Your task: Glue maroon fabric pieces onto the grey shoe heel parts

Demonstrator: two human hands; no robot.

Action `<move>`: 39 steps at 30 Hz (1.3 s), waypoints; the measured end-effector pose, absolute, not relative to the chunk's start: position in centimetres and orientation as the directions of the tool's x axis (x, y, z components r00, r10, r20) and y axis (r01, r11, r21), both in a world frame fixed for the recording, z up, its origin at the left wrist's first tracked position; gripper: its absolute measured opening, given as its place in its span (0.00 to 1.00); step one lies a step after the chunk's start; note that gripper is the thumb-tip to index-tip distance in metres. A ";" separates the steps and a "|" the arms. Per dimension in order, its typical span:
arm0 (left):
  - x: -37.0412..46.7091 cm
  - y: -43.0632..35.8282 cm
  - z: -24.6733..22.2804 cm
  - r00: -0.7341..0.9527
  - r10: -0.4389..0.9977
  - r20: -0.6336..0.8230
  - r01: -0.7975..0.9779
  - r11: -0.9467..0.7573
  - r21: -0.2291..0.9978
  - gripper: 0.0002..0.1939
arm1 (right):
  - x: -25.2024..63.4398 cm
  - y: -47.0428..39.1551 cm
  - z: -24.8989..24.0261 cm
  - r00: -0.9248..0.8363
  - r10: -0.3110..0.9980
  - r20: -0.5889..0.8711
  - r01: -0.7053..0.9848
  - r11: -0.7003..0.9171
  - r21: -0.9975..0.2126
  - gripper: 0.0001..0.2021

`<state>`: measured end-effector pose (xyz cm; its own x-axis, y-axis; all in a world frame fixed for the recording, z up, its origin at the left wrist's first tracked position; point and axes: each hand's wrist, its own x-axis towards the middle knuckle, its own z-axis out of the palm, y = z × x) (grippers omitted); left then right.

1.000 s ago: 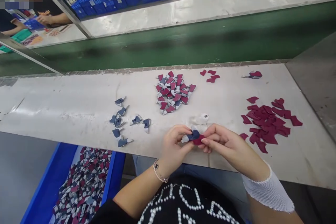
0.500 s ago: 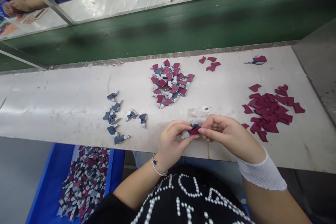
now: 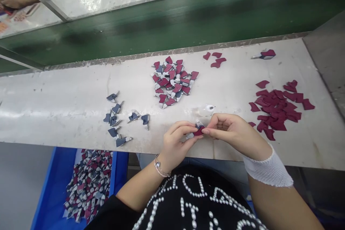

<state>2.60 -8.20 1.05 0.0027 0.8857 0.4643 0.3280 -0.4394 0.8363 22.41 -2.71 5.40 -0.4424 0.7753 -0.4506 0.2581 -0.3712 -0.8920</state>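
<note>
Between my hands, above the near edge of the bench, is a small plastic part (image 3: 198,130) in grey, navy and maroon. My left hand (image 3: 176,142) is closed round its grey end with thumb and fingers. My right hand (image 3: 229,129) pinches the maroon piece on it at the right side; the fingertips hide part of it. Right of my hands lies a heap of loose maroon pieces (image 3: 279,109). Several navy-and-grey parts (image 3: 118,108) lie to the left. Farther back sits a pile of parts with maroon faces (image 3: 172,82).
A blue bin (image 3: 114,172) full of similar parts stands below the bench (image 3: 67,107) at lower left. A few maroon pieces (image 3: 217,63) and one single part (image 3: 264,54) lie toward the back. Beyond runs a green belt (image 3: 161,27). A co-worker's arm (image 3: 21,0) shows at upper left.
The view has shifted slightly. My hands stay on the same part, with my right thumb and fingers pressed at the maroon piece; the piles look the same.
</note>
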 end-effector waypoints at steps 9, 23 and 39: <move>2.4 -8.3 2.4 0.061 0.890 0.451 0.214 -0.453 0.865 0.15 | 22.8 -2.7 6.0 -0.615 0.709 -0.346 0.228 -0.261 -0.938 0.20; 2.9 -8.9 2.1 -0.028 0.941 0.336 0.125 -0.331 0.935 0.14 | 21.2 -5.2 6.7 -0.524 0.840 -0.141 0.439 0.125 -0.890 0.18; 1.4 -8.7 5.1 0.280 0.954 -0.104 0.226 0.040 0.973 0.08 | 22.5 -5.0 7.0 -0.715 0.666 0.211 0.469 0.682 -0.561 0.12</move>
<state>1.42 -8.73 5.12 0.2802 0.9543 -0.1041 0.2258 0.0399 0.9734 22.53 -4.95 7.04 -0.7155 0.6660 0.2110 0.4693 0.6819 -0.5610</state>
